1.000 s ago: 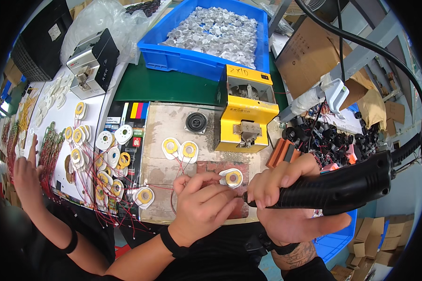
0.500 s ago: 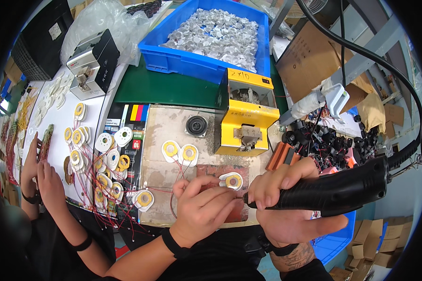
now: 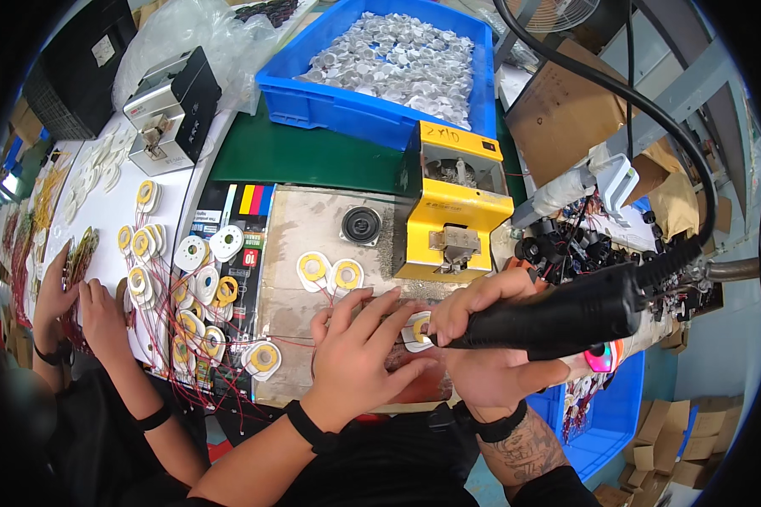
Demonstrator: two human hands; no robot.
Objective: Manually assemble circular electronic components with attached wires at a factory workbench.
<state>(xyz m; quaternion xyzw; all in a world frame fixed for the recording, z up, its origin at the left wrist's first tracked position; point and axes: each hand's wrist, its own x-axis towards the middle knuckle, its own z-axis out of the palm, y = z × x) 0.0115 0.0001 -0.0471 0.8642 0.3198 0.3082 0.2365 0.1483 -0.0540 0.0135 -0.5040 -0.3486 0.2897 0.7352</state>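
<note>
My right hand [image 3: 492, 376] is wrapped around a black corded power screwdriver [image 3: 558, 319]. The tool's nose points left, toward a white disc with a yellow ring [image 3: 414, 332] on the worn board, and my right fingers partly cover that disc. Left of it, my left hand [image 3: 355, 367] is spread low over a reddish patch [image 3: 423, 384], holding nothing I can see. Whether its fingers touch the disc cannot be made out. Two similar discs [image 3: 347, 275] sit side by side just beyond, with thin red wires.
A yellow dispenser [image 3: 457, 215] stands behind my right hand. Behind it is a blue bin [image 3: 338, 106] of translucent pieces. Wired discs [image 3: 199, 329] crowd the left, near another person's hands [image 3: 101, 325]. A black round part [image 3: 361, 226] lies on the board; a thick cable [image 3: 651, 110] arcs at right.
My left hand's curled fingers have opened and spread away from the tool's tip. The screwdriver has shifted left, and its nose and my right fingers now overlap the disc.
</note>
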